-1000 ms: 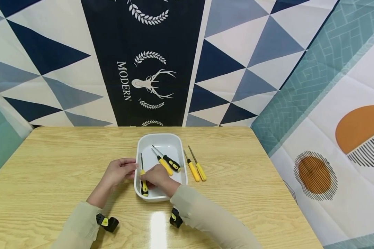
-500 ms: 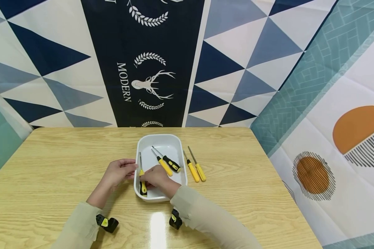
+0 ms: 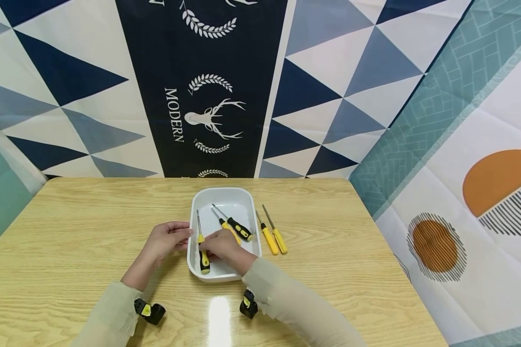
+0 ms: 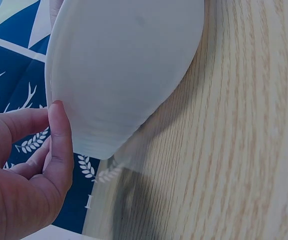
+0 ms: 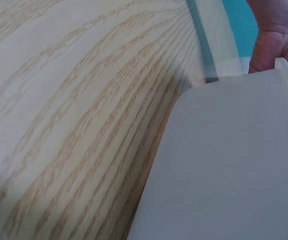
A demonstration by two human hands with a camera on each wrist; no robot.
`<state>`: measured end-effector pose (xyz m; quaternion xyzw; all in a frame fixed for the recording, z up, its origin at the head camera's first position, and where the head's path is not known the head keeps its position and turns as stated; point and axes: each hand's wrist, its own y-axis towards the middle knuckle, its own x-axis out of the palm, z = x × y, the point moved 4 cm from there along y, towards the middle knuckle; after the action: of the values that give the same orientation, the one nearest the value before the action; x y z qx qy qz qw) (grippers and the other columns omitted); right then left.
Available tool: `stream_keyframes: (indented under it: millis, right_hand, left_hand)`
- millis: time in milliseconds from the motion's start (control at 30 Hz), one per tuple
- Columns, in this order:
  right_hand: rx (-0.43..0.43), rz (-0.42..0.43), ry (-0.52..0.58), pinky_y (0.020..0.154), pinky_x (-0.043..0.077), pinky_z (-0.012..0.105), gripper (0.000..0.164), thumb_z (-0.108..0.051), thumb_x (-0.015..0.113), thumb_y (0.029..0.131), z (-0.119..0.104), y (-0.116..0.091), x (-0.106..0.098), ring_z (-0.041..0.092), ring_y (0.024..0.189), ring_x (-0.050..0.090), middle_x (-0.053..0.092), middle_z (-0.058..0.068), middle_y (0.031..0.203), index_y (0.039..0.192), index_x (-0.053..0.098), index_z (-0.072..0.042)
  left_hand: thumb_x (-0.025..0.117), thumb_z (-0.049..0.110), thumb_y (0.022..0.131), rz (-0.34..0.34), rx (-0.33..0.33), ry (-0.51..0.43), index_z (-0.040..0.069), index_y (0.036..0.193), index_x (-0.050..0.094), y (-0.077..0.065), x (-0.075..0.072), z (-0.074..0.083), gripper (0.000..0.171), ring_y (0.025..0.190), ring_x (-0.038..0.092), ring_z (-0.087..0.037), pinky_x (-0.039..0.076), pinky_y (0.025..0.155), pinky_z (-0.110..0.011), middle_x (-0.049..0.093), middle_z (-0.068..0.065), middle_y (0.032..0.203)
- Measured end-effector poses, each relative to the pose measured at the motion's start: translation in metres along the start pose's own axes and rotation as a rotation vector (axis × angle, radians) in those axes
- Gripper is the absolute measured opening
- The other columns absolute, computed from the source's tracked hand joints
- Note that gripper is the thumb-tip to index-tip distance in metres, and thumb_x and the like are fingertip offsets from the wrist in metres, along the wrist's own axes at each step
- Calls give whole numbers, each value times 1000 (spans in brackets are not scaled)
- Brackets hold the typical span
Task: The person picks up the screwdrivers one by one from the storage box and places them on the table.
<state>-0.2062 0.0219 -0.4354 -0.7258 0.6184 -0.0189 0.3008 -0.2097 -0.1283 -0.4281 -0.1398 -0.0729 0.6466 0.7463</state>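
A white rectangular tray (image 3: 223,192) stands on the wooden table. My left hand (image 3: 168,239) holds its left rim; in the left wrist view, the thumb (image 4: 60,130) lies on the outer wall and fingers reach the rim. Inside the tray, my right hand (image 3: 222,244) pinches a black-and-yellow screwdriver (image 3: 204,260) near the left wall, its shaft pointing away from me. Those fingertips are partly hidden. Two more screwdrivers lie in the tray: a black-handled one (image 3: 240,229) and a yellow-handled one (image 3: 231,232), partly behind the right hand.
Right of the tray, two yellow-handled screwdrivers, one with a black collar (image 3: 269,239) and one plain (image 3: 280,239), lie side by side on the table (image 3: 330,270). A patterned cloth wall (image 3: 217,120) rises behind the table's far edge.
My right hand has shifted slightly right with the screwdriver, which now sits a little farther from the tray's left wall. The left hand stays at the rim.
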Motion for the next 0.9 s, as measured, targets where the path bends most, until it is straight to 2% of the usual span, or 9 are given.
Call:
stream_keyframes:
  millis: [267, 533, 900]
  right_hand:
    - [1, -7, 21, 54, 55, 25, 17, -9, 69, 70, 4, 2, -5, 10, 53, 57, 59, 2, 64, 85, 64, -3]
    - [17, 7, -36, 55, 54, 22, 21, -12, 70, 71, 5, 4, -9, 10, 58, 59, 62, 4, 71, 90, 64, -4]
    - [48, 5, -41, 53, 52, 21, 16, -15, 71, 70, 6, 3, -13, 10, 57, 58, 61, 3, 68, 84, 66, -8]
  left_hand:
    - [58, 17, 85, 4, 5, 7, -6, 120, 47, 0, 1, -1, 43, 71, 61, -9, 55, 65, -23, 59, -17, 101]
    - [59, 17, 85, 0, 8, 15, -6, 119, 47, 1, 1, -1, 43, 73, 60, -11, 56, 68, -24, 57, -19, 103]
    - [58, 18, 85, 3, -4, 18, -4, 120, 47, 3, 1, -3, 43, 75, 60, -12, 55, 66, -23, 56, -21, 107]
